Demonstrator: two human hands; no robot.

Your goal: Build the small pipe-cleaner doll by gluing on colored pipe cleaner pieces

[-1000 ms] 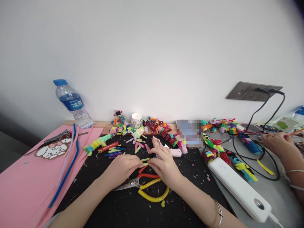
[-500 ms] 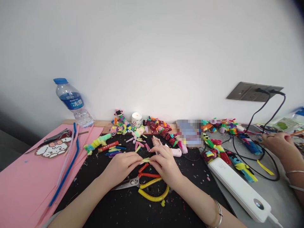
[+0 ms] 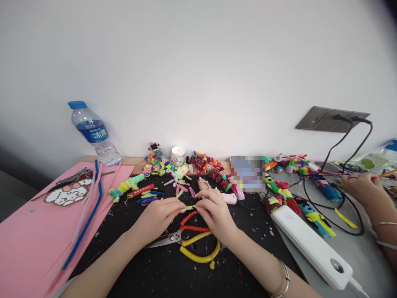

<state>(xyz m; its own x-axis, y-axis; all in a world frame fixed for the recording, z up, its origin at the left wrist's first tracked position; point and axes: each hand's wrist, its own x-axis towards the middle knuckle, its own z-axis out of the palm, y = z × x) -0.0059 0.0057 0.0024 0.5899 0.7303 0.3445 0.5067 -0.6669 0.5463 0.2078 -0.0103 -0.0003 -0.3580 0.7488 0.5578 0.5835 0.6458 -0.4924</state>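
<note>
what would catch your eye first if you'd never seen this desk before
Dead centre, the left hand and right hand pinch a small yellow-green pipe cleaner piece between their fingertips, just above scissors with yellow and red handles on the black mat. Behind them a bright jumble of pipe cleaner figures lines the wall. A water bottle stands at far left by pink sheets, and another person's hand works at far right.

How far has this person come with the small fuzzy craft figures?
Done: a row of finished colourful figures lies along the wall. In hand: the left hand and right hand pinch one short yellow-green piece between them, above the scissors. Left: loose cut pieces and long uncut stems on the pink sheet wait unused.
</note>
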